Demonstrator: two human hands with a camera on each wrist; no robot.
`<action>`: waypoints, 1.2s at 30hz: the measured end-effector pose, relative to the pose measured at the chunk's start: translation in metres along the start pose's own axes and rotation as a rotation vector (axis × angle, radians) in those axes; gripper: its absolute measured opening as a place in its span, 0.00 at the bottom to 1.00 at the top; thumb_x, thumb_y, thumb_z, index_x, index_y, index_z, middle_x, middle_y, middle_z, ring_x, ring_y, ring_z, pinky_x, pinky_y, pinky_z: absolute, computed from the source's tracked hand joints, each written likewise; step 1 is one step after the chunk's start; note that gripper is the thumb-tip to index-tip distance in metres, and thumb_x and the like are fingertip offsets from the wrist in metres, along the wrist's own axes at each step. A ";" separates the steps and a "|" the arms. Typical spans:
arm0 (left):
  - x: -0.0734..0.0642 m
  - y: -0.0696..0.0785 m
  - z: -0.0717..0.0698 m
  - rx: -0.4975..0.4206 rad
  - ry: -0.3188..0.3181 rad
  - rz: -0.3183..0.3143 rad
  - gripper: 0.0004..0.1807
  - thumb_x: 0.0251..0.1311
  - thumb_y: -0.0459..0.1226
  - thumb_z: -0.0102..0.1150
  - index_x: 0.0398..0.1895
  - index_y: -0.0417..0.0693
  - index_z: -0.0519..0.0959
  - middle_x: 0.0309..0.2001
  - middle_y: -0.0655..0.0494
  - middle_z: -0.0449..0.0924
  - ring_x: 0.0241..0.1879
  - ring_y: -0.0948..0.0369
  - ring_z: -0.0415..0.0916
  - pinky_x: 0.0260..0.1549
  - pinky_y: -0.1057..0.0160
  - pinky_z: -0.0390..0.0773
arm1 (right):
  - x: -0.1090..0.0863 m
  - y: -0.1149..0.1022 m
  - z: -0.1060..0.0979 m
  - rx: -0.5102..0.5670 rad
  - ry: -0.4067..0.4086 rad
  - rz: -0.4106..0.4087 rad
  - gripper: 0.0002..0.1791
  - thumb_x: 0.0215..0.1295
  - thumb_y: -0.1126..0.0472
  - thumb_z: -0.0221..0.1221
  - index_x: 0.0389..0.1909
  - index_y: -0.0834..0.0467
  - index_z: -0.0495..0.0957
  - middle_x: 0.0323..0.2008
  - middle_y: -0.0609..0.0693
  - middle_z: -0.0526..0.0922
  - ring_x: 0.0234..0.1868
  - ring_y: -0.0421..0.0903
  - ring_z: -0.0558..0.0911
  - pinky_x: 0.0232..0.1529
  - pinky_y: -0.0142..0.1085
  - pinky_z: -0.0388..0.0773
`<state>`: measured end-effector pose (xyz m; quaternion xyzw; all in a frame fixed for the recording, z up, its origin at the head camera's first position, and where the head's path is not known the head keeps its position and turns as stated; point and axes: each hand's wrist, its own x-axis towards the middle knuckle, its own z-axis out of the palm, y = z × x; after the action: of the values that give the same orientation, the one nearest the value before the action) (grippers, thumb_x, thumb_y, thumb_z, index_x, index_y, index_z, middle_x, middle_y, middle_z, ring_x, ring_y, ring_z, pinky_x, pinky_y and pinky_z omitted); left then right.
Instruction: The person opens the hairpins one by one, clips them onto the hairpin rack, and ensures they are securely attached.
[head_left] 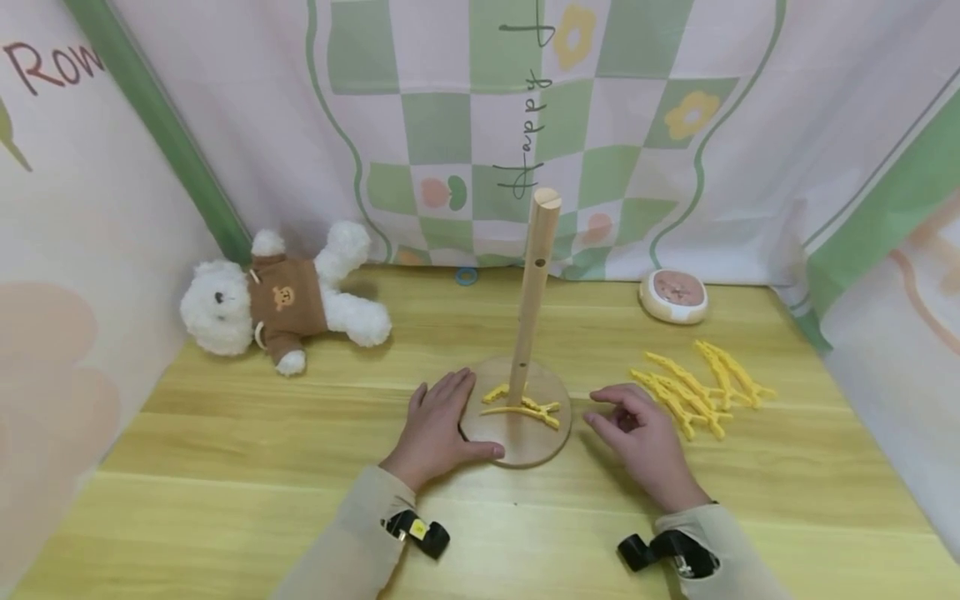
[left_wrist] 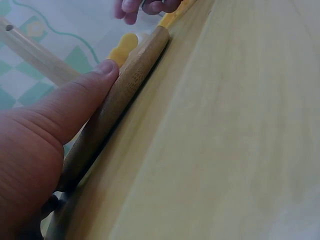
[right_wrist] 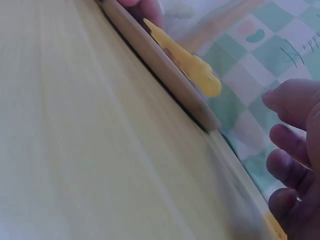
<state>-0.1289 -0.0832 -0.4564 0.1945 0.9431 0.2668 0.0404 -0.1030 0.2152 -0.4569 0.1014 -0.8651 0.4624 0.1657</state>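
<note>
A wooden post (head_left: 534, 287) with small holes stands upright on a round wooden base (head_left: 551, 442). Two yellow branch-shaped plastic pieces (head_left: 525, 408) lie on that base around the post's foot. My left hand (head_left: 442, 425) rests against the base's left side, fingers straight, with the thumb (left_wrist: 95, 87) over the rim in the left wrist view. To the right of the base, my right hand (head_left: 641, 437) hovers with loosely bent fingers and nothing between them; a gap shows between thumb and fingertips. Beyond it lie several more yellow branch pieces (head_left: 678, 400) on the table.
A white plush bear (head_left: 288, 296) in a brown shirt lies on its side at the back left. Near the back curtain (head_left: 435, 125) are a small blue ring (head_left: 467, 276) and a white rounded device (head_left: 675, 296). Everything stands on a wood-grain table (head_left: 247, 467).
</note>
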 end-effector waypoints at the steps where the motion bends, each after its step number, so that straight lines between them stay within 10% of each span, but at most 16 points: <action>1: 0.000 0.000 0.000 0.000 -0.001 0.000 0.65 0.42 0.70 0.69 0.79 0.44 0.56 0.78 0.50 0.54 0.77 0.51 0.49 0.73 0.39 0.41 | -0.001 0.001 -0.003 -0.005 0.023 -0.005 0.14 0.57 0.68 0.72 0.44 0.59 0.85 0.39 0.52 0.82 0.32 0.35 0.75 0.32 0.24 0.74; 20: 0.000 0.001 0.002 0.012 -0.019 -0.011 0.66 0.43 0.71 0.68 0.79 0.45 0.55 0.79 0.51 0.52 0.78 0.52 0.47 0.73 0.40 0.40 | 0.000 0.028 -0.058 -0.131 0.380 -0.003 0.14 0.52 0.74 0.71 0.41 0.65 0.85 0.43 0.32 0.78 0.46 0.27 0.73 0.48 0.25 0.66; 36: -0.002 0.003 -0.002 -0.003 -0.001 0.003 0.65 0.43 0.70 0.69 0.79 0.43 0.56 0.79 0.49 0.53 0.77 0.50 0.49 0.73 0.38 0.41 | -0.002 0.065 -0.107 -0.230 0.452 0.313 0.20 0.61 0.60 0.69 0.54 0.61 0.83 0.44 0.32 0.74 0.45 0.25 0.68 0.48 0.26 0.61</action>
<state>-0.1265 -0.0827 -0.4536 0.1963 0.9422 0.2684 0.0409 -0.1015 0.3401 -0.4523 -0.1580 -0.8582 0.3922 0.2911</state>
